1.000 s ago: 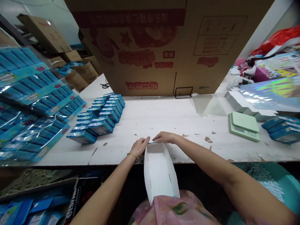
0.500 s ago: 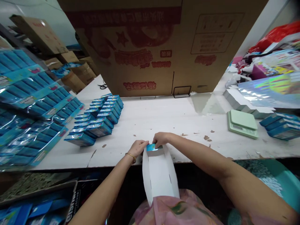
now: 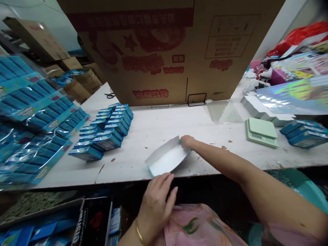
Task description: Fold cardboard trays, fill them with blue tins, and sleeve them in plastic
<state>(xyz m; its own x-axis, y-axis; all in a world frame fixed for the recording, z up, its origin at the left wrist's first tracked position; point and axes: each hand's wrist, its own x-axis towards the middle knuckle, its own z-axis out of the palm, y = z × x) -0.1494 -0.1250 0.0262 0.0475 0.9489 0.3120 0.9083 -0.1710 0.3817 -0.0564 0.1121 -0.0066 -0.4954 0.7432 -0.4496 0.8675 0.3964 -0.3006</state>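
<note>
A partly folded carton tray (image 3: 166, 158), white inside with a blue edge, lies slanted on the white table near its front edge. My right hand (image 3: 187, 142) grips the tray's far right end, fingers closed round it. At the near end is my left hand (image 3: 159, 200), fingers stretched out, below the tray's front corner; whether the fingertips touch it I cannot tell. A gold bangle circles the left wrist. To the left, small blue boxes (image 3: 109, 135) stand in two rows on the table.
A large brown carton (image 3: 153, 78) stands at the back of the table. On the right are a pale green scale (image 3: 261, 131), stacked blue boxes (image 3: 304, 135) and white folded card (image 3: 266, 111). Wrapped blue display packs (image 3: 38, 112) pile up at the left. A teal basin (image 3: 311, 186) sits below.
The tray has swung from upright over my lap to lying slanted on the table. My left hand has let go of the far end and drawn back toward me; my right hand moved right.
</note>
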